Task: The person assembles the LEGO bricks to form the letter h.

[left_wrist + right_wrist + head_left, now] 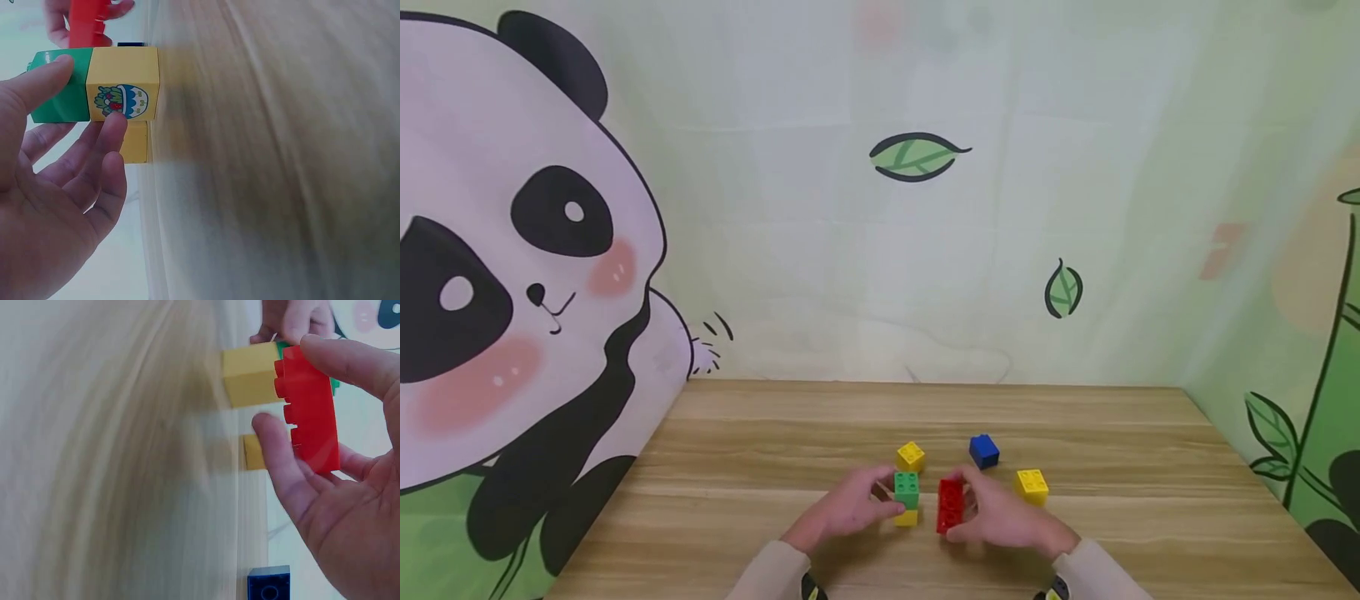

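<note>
A green block (906,485) sits on top of a yellow block (907,518), making a short upright stack. My left hand (859,502) holds this stack, with its thumb (53,75) against the green block and fingers round the far side. In the left wrist view, the yellow block (125,69) carries a printed picture of a plant in a blue and white pot. Just right of the stack, my right hand (1000,510) grips a long red brick (950,507) between thumb and fingers. The right wrist view shows the red brick's studs (286,412) facing down toward the table.
Behind the stack lies a yellow block (911,456). A blue block (984,451) is farther back to the right, and another yellow block (1032,486) is beyond the right hand. The wooden table (760,433) meets a panda-printed backdrop (820,275) at its rear edge.
</note>
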The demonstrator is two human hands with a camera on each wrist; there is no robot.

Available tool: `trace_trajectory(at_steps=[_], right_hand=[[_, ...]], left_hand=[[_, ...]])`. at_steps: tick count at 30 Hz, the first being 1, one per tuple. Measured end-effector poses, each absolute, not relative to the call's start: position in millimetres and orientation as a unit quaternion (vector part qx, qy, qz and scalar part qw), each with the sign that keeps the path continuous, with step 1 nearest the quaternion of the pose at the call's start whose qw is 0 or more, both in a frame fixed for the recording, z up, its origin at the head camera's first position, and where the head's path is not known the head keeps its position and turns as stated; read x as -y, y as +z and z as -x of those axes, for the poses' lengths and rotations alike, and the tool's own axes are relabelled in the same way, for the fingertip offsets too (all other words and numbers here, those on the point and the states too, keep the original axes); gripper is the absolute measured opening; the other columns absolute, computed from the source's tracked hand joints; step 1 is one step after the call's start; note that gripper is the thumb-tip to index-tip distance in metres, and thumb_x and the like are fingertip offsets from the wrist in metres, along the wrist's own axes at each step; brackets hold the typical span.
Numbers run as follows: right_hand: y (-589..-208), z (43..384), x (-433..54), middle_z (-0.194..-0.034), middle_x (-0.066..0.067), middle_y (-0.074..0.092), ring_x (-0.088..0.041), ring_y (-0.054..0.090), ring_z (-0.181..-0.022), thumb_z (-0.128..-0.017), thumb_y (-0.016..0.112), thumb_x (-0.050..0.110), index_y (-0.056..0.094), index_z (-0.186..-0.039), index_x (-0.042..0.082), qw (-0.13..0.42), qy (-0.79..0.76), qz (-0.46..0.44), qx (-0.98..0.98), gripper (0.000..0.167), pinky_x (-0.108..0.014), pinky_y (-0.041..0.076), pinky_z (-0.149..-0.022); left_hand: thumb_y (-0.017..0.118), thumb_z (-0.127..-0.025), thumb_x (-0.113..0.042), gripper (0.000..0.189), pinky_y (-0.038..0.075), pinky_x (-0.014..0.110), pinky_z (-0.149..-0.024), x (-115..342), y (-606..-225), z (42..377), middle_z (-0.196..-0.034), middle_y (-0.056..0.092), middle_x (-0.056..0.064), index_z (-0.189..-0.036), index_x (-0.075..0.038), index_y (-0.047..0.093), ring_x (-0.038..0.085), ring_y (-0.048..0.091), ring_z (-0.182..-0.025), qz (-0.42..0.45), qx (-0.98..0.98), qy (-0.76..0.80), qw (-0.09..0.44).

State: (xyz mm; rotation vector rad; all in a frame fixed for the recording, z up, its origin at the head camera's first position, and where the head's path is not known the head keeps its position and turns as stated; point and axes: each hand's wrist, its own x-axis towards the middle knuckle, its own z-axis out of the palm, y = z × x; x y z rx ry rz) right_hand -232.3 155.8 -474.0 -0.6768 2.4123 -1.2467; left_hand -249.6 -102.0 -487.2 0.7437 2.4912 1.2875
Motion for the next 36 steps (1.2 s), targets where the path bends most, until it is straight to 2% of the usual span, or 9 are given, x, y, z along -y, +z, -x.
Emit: trace_trajectory(at_steps=[7,13,20,25,28,30,36], right_hand=[[-476,227,-157,-0.116,-0.01,0.054,-0.025,0.06,-0.094,-0.075,0.08,0.011,0.042,-0.126,0.008,0.199,-0.521,0.258,-0.789,0.064,-0.031,0.051,-0.08],[-479,228,-159,-0.121,-0.012,0.051,-0.025,0.059,-0.097,-0.077,0.078,0.012,0.039,-0.132,0.01,0.201,-0.534,0.257,-0.78,0.067,-0.031,0.051,-0.081],[-478,230,-159,-0.115,-0.013,0.054,-0.026,0.055,-0.098,-0.083,0.073,0.013,0.037,-0.135,0.015,0.19,-0.54,0.263,-0.776,0.063,-0.033,0.048,-0.083],[-476,228,-160,-0.126,-0.022,0.051,-0.029,0.054,-0.107,-0.089,0.066,0.014,0.033,-0.141,0.013,0.199,-0.573,0.26,-0.751,0.062,-0.033,0.047,-0.089],[-471,226,-160,-0.13,-0.021,0.049,-0.029,0.052,-0.111,-0.092,0.062,0.017,0.031,-0.145,0.014,0.21,-0.577,0.241,-0.751,0.061,-0.036,0.046,-0.091],[-469,225,-160,-0.13,-0.018,0.049,-0.029,0.051,-0.113,-0.094,0.06,0.018,0.03,-0.146,0.012,0.214,-0.574,0.232,-0.756,0.061,-0.038,0.046,-0.092],[-470,225,-159,-0.126,-0.015,0.055,-0.028,0.053,-0.112,-0.094,0.059,0.019,0.035,-0.142,-0.003,0.209,-0.567,0.226,-0.764,0.058,-0.033,0.048,-0.09]], left_hand=[[0.069,-0.087,-0.024,0.026,0.049,0.027,-0.075,102,-490,250,-0.098,0.063,-0.007,-0.111,-0.016,0.062,0.012,0.059,-0.09,-0.26,-0.851,0.441,0.115],[0.069,-0.087,-0.023,0.026,0.049,0.027,-0.075,102,-490,250,-0.099,0.063,-0.005,-0.11,-0.015,0.062,0.013,0.059,-0.09,-0.262,-0.848,0.446,0.114],[0.07,-0.087,-0.019,0.021,0.049,0.025,-0.074,99,-490,248,-0.095,0.063,-0.004,-0.106,-0.014,0.062,0.012,0.059,-0.087,-0.263,-0.842,0.457,0.115],[0.07,-0.086,-0.02,0.02,0.05,0.024,-0.073,95,-490,246,-0.094,0.062,-0.009,-0.104,-0.016,0.062,0.009,0.059,-0.088,-0.264,-0.842,0.453,0.123],[0.07,-0.086,-0.021,0.021,0.05,0.024,-0.072,94,-490,245,-0.095,0.062,-0.009,-0.105,-0.017,0.061,0.01,0.06,-0.088,-0.262,-0.843,0.452,0.125],[0.07,-0.086,-0.021,0.021,0.05,0.024,-0.072,94,-490,245,-0.096,0.062,-0.008,-0.105,-0.017,0.061,0.011,0.06,-0.088,-0.262,-0.842,0.454,0.124],[0.07,-0.086,-0.021,0.021,0.05,0.025,-0.074,94,-489,243,-0.097,0.062,-0.008,-0.106,-0.018,0.061,0.011,0.06,-0.089,-0.259,-0.842,0.457,0.123]])
